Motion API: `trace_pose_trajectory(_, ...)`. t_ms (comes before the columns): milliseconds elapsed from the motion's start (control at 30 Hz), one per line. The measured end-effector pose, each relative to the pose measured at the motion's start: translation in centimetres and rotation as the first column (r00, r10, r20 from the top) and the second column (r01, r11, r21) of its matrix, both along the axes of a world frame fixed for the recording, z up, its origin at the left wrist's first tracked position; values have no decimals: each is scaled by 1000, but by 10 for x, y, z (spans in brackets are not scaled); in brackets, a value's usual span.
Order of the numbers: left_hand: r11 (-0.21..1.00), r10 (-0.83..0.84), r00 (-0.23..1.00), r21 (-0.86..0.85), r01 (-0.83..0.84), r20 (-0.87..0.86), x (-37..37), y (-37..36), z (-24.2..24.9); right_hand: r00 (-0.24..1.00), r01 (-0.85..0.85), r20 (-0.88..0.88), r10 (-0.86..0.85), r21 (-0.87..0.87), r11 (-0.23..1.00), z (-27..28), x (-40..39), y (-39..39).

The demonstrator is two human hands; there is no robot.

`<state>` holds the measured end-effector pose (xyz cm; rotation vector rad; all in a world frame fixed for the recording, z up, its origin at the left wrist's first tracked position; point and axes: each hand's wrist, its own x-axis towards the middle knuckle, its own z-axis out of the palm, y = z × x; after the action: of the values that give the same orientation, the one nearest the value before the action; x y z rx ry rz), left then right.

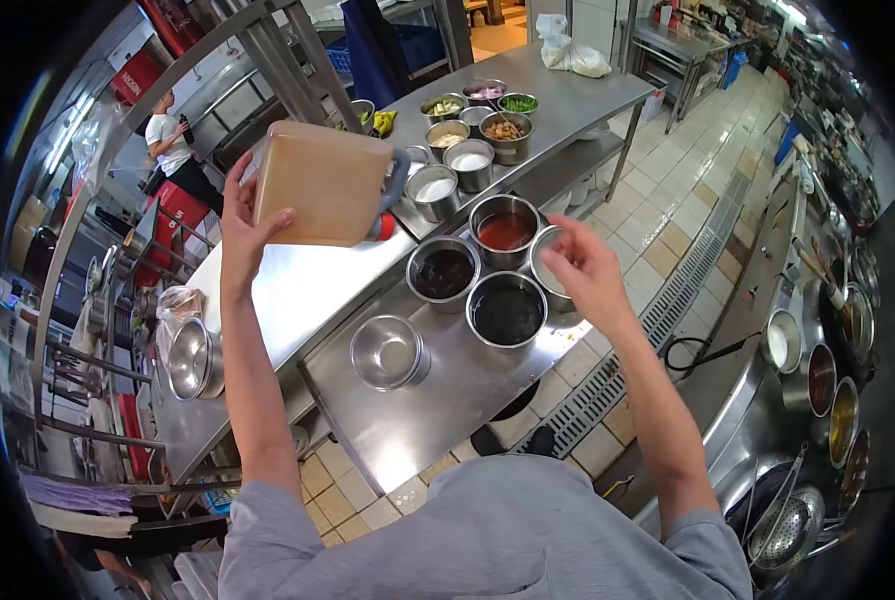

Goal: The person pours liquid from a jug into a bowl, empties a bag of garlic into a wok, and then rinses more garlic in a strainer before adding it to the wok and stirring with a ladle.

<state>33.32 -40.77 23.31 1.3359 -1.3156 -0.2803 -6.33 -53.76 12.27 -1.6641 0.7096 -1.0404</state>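
My left hand [243, 222] grips a large tan plastic jug [326, 183] by its base and holds it tipped on its side above the steel counter [408, 420]. The jug's grey handle and red cap point toward the steel pots. My right hand [583, 268] hovers with fingers spread over a steel pot [551, 262] at the counter's right edge, holding nothing. Beside it stand a pot of red sauce [505, 228], two pots of dark liquid [508, 310] [444, 272] and an empty steel bowl [389, 352].
Further back on the counter are several steel pots of white powders, sauces and chopped vegetables [471, 160]. A white board [298, 285] lies left of the pots. A stove line with ladles and strainers [798, 520] runs along the right. Another person [173, 150] stands at the far left.
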Motion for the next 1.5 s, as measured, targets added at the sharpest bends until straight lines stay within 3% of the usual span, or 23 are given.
trace_pose_trajectory(133, 998, -46, 999, -42, 44, -28, 0, 4, -8, 995, -96, -9, 96, -77, 992, 48, 50, -16)
trace_pose_trajectory(233, 996, -79, 993, -41, 76, -85, -2, 6, -15, 982, -156, -117, 147, -68, 985, 67, 80, -24)
trace_pose_trajectory(300, 996, -85, 992, -41, 81, -98, -5, 6, -13, 947, -200, -307, 90, -349, 916, 69, 100, -42)
trace_pose_trajectory(333, 995, -91, 990, -52, 86, -111, -10, 6, -11, 946, -206, -309, 94, -354, 912, 70, 110, -51)
trace_pose_trajectory(467, 992, -120, 980, -60, 112, -156, -23, 5, -9, 890, -391, -342, 302, -228, 892, 80, 134, -76)
trace_pose_trajectory(533, 991, -127, 981, -70, 118, -148, -34, 3, -3, 785, -556, -295, 545, 53, 830, 87, 136, -83)
trace_pose_trajectory(700, 986, -163, 982, -49, 159, -91, -45, -12, 7, 711, -623, -263, 652, 196, 758, 77, 135, -98)
trace_pose_trajectory(800, 991, -132, 991, -17, 132, -27, -39, -25, 4, 742, -610, -150, 653, 251, 751, 59, 139, -102)
trace_pose_trajectory(900, 990, -59, 989, -133, 41, -135, -35, -42, -12, 780, -596, -27, 625, 275, 755, 39, 150, -99)
trace_pose_trajectory(967, 992, 26, 994, -123, -38, -102, -34, -48, -25, 813, -567, 55, 580, 303, 766, 25, 159, -100)
trace_pose_trajectory(1000, 989, 93, 994, -111, -100, -64, -35, -49, -28, 809, -571, 55, 585, 309, 761, 22, 161, -101)
trace_pose_trajectory(1067, 995, 72, 995, -63, -77, -75, -31, -43, -28, 813, -560, 31, 581, 314, 767, 14, 163, -103)
trace_pose_trajectory(1133, 947, 15, 995, 319, -44, 94, -21, -34, -17, 804, -565, -26, 594, 276, 777, 6, 165, -109)
trace_pose_trajectory(1167, 914, 21, 994, 402, -61, 104, -21, -33, -12, 793, -575, -83, 604, 224, 787, 2, 166, -110)
trace_pose_trajectory(1300, 931, -108, 988, 359, 60, 113, -38, -34, -16, 788, -567, -133, 601, 225, 793, 0, 172, -107)
trace_pose_trajectory(1433, 958, -47, 981, 287, -8, 186, -45, -29, -21, 791, -572, -94, 604, 236, 786, -13, 175, -109)
trace_pose_trajectory(1500, 955, 27, 993, 289, -59, 116, -50, -20, -15, 770, -638, 277, 574, 324, 699, -20, 166, -109)
